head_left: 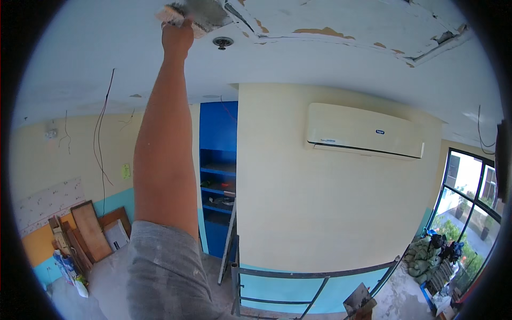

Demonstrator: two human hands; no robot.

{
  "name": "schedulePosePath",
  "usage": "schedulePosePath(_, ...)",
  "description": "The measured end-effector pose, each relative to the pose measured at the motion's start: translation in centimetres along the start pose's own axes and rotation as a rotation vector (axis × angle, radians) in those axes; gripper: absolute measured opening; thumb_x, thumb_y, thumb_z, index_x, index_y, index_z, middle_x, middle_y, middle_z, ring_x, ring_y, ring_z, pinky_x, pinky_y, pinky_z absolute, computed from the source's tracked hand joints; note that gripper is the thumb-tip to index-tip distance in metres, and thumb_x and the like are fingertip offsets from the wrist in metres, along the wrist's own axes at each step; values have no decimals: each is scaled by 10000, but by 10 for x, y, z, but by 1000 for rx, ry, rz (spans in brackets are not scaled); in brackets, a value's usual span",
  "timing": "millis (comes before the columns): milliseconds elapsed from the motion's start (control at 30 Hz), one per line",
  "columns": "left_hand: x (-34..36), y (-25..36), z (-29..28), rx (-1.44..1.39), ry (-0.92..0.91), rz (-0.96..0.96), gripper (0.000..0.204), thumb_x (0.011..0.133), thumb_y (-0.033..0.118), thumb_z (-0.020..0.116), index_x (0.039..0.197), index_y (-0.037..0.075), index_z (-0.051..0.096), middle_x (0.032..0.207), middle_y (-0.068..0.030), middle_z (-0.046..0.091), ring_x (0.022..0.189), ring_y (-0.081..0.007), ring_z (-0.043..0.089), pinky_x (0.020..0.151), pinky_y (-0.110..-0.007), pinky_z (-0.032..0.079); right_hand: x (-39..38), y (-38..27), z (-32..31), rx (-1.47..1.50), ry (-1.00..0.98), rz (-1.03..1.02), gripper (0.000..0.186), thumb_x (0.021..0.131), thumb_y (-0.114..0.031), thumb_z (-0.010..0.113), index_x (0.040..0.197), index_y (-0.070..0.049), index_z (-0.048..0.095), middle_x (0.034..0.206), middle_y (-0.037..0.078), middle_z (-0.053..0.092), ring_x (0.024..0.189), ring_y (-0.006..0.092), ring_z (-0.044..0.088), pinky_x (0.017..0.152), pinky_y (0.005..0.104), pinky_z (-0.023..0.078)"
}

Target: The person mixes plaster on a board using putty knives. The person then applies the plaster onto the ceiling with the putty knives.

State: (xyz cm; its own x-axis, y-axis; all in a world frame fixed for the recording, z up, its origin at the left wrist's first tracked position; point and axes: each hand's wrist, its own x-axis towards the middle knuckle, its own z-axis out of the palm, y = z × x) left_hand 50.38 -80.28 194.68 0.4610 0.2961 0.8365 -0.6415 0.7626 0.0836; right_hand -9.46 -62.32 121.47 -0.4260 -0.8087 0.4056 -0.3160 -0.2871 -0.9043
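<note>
My left hand [177, 38] is raised overhead to the ceiling [288, 64], the bare arm stretched up from a grey sleeve. Its fingers are closed and partly smeared at the upper edge of the view. Beside them shows a flat, grey, blade-like piece [209, 13], along with pale, dark-streaked edges; I cannot make out exactly what the hand holds. Right next to the hand is a round ceiling sprinkler head [223, 42]. Peeling, brown-patched seams [324, 33] run along the ceiling panel to its right. My right hand is out of view.
A metal scaffold rail [298, 275] stands low in front. An air conditioner [365, 132] hangs on the cream wall. Loose wires [100, 128] dangle at left, above leaning boards [90, 229]. Blue shelves [217, 181] stand behind; sacks [426, 256] lie by the window [469, 197].
</note>
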Motion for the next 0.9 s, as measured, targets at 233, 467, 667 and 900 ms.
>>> schedulePosePath(233,9,30,-9,356,13,-76,815,830,538,640,1159,-167,399,1000,-241,647,937,-349,645,811,-392,500,-2,11,6,126,-44,-57,464,987,-182,434,1397,19,348,1400,176,424,1271,288,429,1022,395,397)
schedulePosePath(467,-21,15,-59,489,141,-218,683,841,414,651,1166,-144,429,1110,-257,599,1018,-368,616,845,-404,499,-19,4,26,-4,76,32,453,970,-211,475,1350,26,408,1340,190,497,1234,302,468,1001,373,393)
schedulePosePath(667,-35,72,-54,897,26,379,376,886,295,583,1221,134,532,1114,-123,601,1048,-317,591,835,-466,475,-17,-38,46,438,-58,34,427,960,-237,519,1285,30,451,1301,170,525,1194,275,495,978,376,413)
schedulePosePath(900,-15,105,-55,1088,64,390,345,879,227,538,1222,193,548,1113,-87,590,1048,-300,581,791,-517,449,-24,-20,57,-15,-117,-58,483,958,-263,524,1325,40,441,1318,194,512,1212,296,485,984,380,402)
